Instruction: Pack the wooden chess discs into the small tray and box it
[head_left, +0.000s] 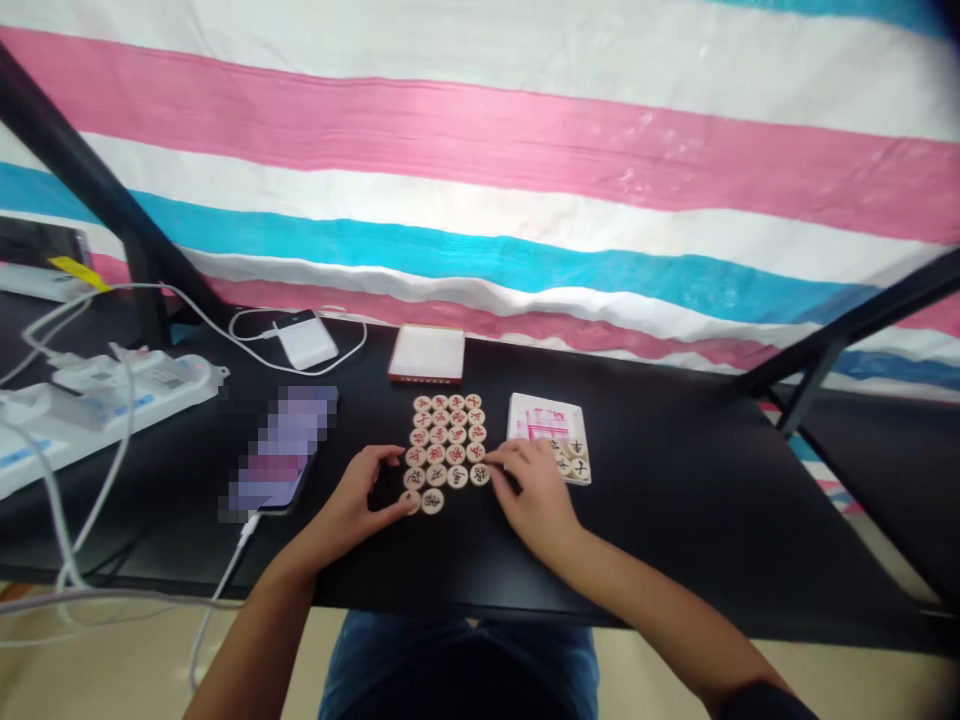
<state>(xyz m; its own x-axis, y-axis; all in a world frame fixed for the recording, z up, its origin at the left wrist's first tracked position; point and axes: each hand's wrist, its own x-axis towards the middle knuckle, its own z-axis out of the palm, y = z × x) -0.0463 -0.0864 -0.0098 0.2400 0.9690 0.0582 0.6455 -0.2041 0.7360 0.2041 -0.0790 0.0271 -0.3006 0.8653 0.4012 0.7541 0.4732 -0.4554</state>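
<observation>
A black table holds xiangqi pieces, a phone, a power strip.

Left hand cupped, right hand palm-down (fingers extended)

xiangqi pieces show red & black chinese chars, too small to read w/ certainty; power strip labels illegible too.

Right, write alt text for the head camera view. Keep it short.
The left hand and right hand reach over rows of round wooden Chinese chess pieces on a black table, the left thumb touching a lower piece. More pieces sit on a white square dish to the right, a pixelated phone to the left.
</observation>
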